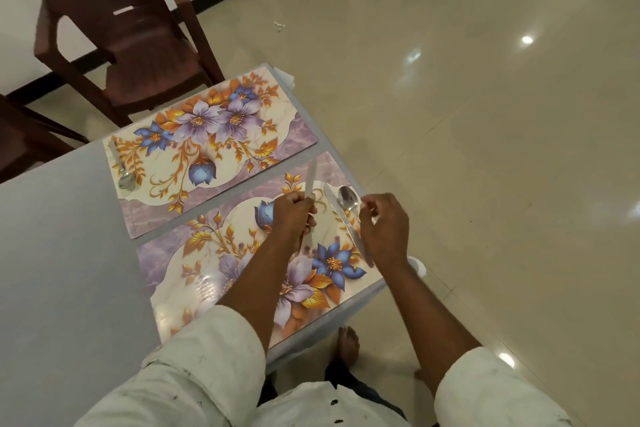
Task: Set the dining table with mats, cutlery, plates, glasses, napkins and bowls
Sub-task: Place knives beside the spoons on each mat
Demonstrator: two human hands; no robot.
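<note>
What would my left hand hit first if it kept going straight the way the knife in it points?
Probably nothing close: the left hand aims its knife across the gap toward the far floral mat, whose near right corner comes first; height above the table is unclear.

A pale grey table (62, 236) carries two floral mats laid side by side, long edges nearly touching, near the table's right end. The far mat (214, 135) has purple and blue flowers with orange leaves; a spoon (124, 174) lies at its left end, bowl toward me. The near mat (242, 253) shows the same print turned around. At its right end a knife (341, 215) lies flat with a second spoon (348, 198) just beside it, closer to the table's edge.
</note>
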